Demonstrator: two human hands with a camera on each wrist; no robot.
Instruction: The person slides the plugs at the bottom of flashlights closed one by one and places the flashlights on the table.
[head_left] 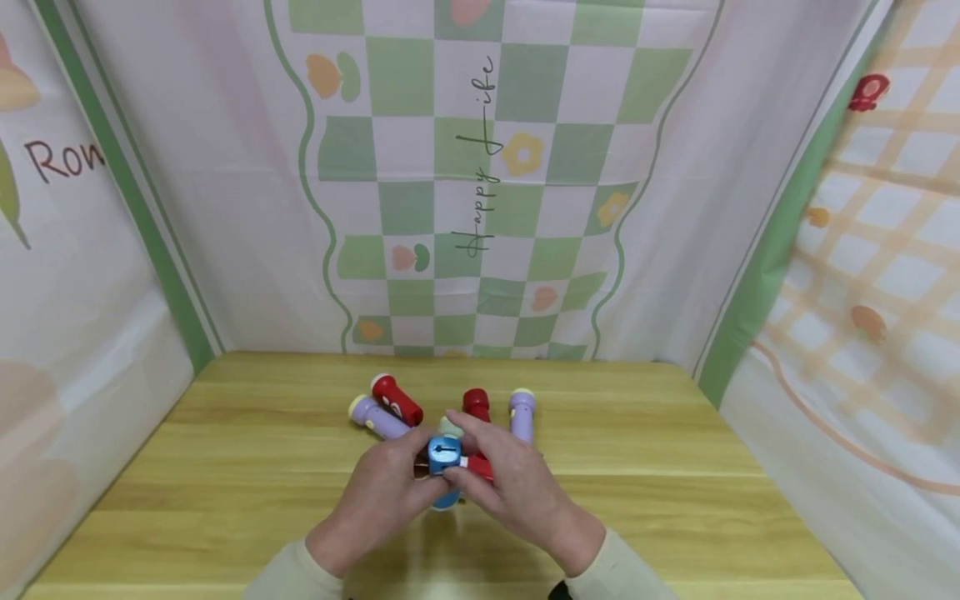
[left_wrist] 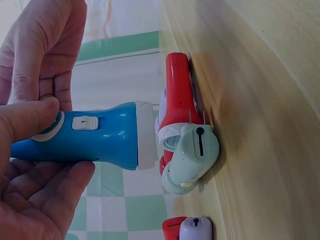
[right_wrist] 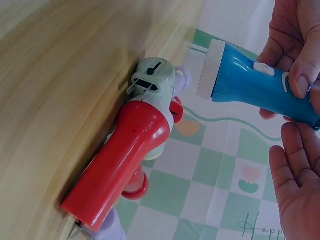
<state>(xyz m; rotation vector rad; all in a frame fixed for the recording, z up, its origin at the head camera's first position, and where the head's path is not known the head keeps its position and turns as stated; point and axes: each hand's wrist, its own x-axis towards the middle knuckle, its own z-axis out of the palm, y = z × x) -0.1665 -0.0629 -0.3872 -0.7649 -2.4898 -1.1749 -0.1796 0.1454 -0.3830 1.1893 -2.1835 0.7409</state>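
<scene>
My left hand [head_left: 386, 483] pinches a blue flashlight [left_wrist: 112, 132], its thumb over the round button and its fingers on the other side. The flashlight stands head down above the table, its white rim [right_wrist: 211, 70] at the lower end. On its other side my right hand [head_left: 517, 483] has its thumb and fingers about the upper end; those fingers [right_wrist: 295, 150] are only lightly bent. Beyond the blue flashlight, a pale green one [left_wrist: 192, 157] and a red one [right_wrist: 122, 157] lie against each other on the table.
A purple flashlight [head_left: 378, 419] and a red one [head_left: 397, 400] lie at the left on the wooden table [head_left: 247, 467]. Another red one [head_left: 476, 402] and a purple one [head_left: 522, 417] lie right of centre. A checkered curtain [head_left: 465, 150] hangs behind.
</scene>
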